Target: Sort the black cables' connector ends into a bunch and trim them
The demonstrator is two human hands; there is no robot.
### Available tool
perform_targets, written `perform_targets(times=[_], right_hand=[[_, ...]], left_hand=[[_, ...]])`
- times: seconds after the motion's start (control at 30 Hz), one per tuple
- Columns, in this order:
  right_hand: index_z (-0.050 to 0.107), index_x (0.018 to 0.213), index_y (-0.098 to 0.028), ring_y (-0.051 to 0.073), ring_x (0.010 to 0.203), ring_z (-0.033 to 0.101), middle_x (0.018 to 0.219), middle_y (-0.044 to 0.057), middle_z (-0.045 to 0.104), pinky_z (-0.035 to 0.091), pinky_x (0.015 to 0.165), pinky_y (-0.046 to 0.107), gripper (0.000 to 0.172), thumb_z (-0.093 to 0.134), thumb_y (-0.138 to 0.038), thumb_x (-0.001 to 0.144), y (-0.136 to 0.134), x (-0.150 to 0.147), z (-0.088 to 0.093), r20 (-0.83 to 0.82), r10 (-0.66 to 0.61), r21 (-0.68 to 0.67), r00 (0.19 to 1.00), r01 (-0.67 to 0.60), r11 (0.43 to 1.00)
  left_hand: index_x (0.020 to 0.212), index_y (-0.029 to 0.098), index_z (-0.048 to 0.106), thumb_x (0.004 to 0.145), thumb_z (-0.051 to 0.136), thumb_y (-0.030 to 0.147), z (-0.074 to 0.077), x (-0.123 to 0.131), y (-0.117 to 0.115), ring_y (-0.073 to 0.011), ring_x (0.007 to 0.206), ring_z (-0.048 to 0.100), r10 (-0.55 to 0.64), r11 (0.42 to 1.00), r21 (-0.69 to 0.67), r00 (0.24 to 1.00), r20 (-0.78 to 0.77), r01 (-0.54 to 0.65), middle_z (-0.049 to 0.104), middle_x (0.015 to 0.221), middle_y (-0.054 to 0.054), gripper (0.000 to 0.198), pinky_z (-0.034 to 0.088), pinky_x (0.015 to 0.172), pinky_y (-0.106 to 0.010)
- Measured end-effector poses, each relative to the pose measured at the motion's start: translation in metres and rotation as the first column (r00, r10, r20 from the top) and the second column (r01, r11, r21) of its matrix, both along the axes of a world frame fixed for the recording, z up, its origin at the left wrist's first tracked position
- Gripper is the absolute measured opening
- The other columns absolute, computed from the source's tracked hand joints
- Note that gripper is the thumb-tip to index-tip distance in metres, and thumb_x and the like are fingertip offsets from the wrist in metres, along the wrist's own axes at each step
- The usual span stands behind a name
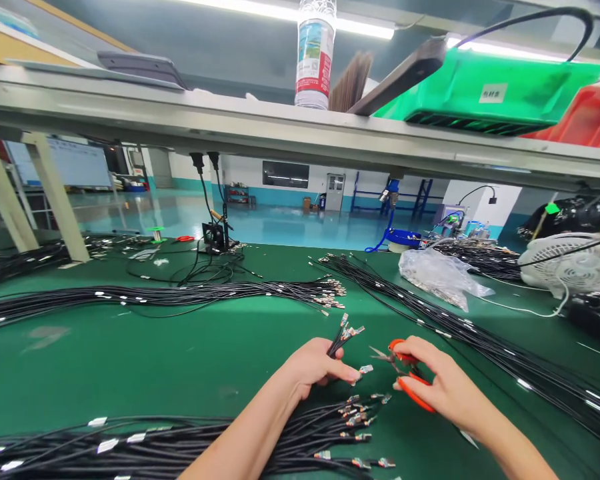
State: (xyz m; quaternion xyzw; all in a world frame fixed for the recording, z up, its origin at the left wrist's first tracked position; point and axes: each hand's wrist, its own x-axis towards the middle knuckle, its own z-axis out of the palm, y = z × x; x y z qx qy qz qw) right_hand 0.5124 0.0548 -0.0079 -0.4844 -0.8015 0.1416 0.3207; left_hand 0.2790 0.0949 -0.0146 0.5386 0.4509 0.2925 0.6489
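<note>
Gripping black insulated wires [338, 341] with crimped metal terminals, your left hand [315, 367] closes firmly; your right hand [433, 380] pinches orange-handled steel scissors [413, 391], blades narrowly open, over the green rubber mat [130, 367].

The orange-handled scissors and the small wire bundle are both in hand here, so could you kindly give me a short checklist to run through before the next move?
1. Left hand on the small black wire bundle: ok, the wires are gathered in its grip.
2. Right hand on the orange-handled scissors: ok, it grips the handles.
3. Scissor blades: ok, apart from the left hand.
4. Metal terminals on the small bundle: cannot tell, too small to judge their condition.
5. Long black wire bundle under the left forearm: cannot tell whether they touch.
</note>
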Motion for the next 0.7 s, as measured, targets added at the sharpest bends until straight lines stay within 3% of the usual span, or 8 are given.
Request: perform_targets(times=[0.33,0.7], right_hand=[[0.066,0.089,-0.026,0.023,0.080,0.050,0.083,0.005,0.059,0.042,0.072,0.035,0.015,0.063,-0.029,0.075,-0.0023,-0.0007,0.0038,0.132,0.049,0.016,0.990,-0.051,0.999],[0.067,0.085,-0.025,0.022,0.077,0.052,0.078,0.004,0.060,0.042,0.069,0.032,0.012,0.062,-0.030,0.075,-0.0023,-0.0007,0.0032,0.209,0.085,-0.007,0.974,-0.085,0.996]], left_hand=[[0.057,0.019,0.039,0.036,0.078,0.025,0.0015,0.0035,-0.0026,-0.0046,0.041,0.025,-0.026,0.998,0.050,0.998,-0.056,0.029,0.036,0.044,0.011,0.045,0.010,0.040,-0.021],[0.059,0.019,0.040,0.036,0.078,0.021,-0.0049,0.0047,-0.0011,-0.0057,0.041,0.029,-0.053,0.996,0.066,0.997,-0.063,0.057,0.034,0.042,0.011,0.044,0.011,0.041,-0.021]])
